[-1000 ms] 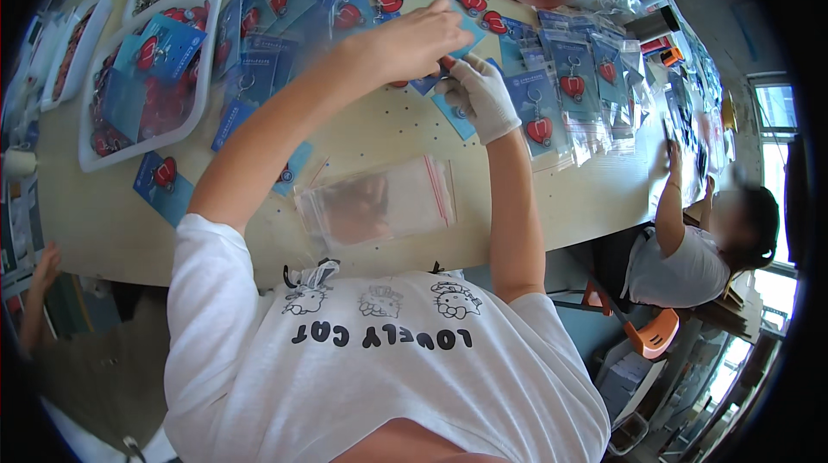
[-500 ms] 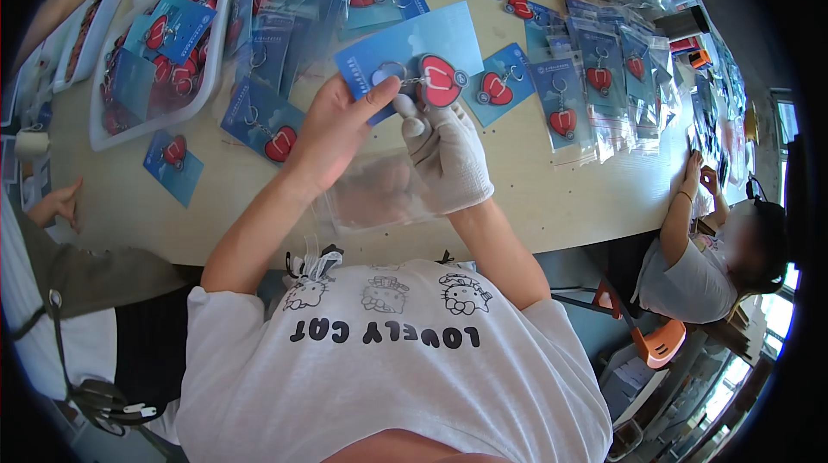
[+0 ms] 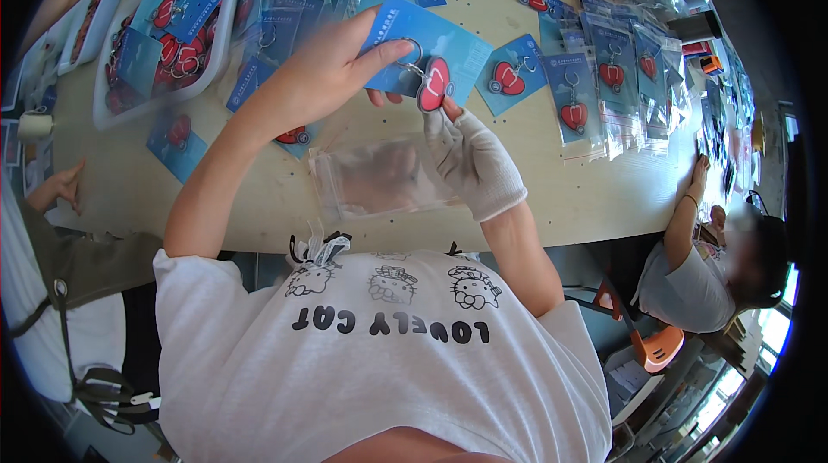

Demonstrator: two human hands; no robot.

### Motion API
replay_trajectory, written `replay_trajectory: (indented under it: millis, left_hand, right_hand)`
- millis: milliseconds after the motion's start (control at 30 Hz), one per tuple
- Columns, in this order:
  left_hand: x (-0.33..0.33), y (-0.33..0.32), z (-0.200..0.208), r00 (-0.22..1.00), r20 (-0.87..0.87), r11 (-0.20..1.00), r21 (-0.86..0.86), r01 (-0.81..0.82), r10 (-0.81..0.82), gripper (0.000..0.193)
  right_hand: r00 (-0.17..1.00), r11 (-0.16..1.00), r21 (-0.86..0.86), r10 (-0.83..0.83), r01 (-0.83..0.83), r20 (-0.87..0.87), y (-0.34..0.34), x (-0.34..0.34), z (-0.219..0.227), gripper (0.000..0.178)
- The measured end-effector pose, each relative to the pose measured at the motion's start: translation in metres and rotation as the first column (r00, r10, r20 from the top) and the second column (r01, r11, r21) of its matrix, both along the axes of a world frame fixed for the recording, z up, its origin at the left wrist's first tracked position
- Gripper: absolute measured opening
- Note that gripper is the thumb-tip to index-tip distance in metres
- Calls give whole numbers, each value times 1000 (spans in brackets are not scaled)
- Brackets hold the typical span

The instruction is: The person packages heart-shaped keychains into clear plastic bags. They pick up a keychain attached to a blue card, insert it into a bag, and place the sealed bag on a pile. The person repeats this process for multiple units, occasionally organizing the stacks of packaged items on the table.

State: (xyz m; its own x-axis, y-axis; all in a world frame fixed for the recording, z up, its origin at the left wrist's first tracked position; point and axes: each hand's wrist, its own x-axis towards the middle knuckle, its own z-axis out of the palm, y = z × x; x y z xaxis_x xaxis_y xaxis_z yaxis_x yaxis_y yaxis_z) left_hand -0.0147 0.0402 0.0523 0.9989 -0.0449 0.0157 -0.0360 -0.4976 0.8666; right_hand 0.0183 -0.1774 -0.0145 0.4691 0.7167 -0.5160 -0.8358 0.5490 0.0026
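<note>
Seeing at the left a white bin (image 3: 219,53) full of red heart charms, with blue cards lying on top. Finding just in front of it, on the pale table (image 3: 586,191), a loose card (image 3: 175,149) lying aslant.

Reaching over mid-table with the left hand (image 3: 338,70) and gripping the blue backing card (image 3: 455,44) by its left end, thumb on the front beside the metal ring (image 3: 419,50), other fingers behind. Showing a row of white characters along that held end and fainter, finer print toward the right, too small to read. Sloping the card's long axis from upper left down to lower right, printed heading to the left. Dangling the red heart charm (image 3: 434,83) from the ring, across the card's lower edge, with its long axis nearly upright.

Noting clear plastic bags (image 3: 375,178) lying nearer the body, and on the white shirt (image 3: 379,385) large dark letters, upside down in this view, under cartoon figures.

Pinching the charm's lower end with the right hand (image 3: 477,165), white-gloved, bare fingertip at the rim.

Spotting farther right another blue card (image 3: 511,75), ring end toward upper right, then bagged cards (image 3: 611,75) with white headings at their far ends and hearts toward the near ends.
</note>
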Motion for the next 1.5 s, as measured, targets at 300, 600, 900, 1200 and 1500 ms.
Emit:
replay_trajectory:
  millis: [300,600,900,1200,1500]
  left_hand:
    - [9,-11,13,996,-61,998,-18,-63,61,31]
    - [14,-1,17,985,-149,952,-304,41,-90,25]
    - [13,10,31,940,-208,875,-459,150,-271,27]
    - [16,10,27,966,-172,902,-418,107,-194,28]
    - [19,17,30,940,-247,910,-395,123,-235,30]
  right_hand:
    - [571,729,-355,-60,586,819,15,-24,27,80]
    - [-558,467,319,582,825,592,-6,12,29,40]
    - [-500,445,257,605,858,620,-18,12,24,39]
    - [-409,509,87,565,856,717,-13,4,34,34]
    - [-229,510,-83,519,856,824,-14,-4,42,27]
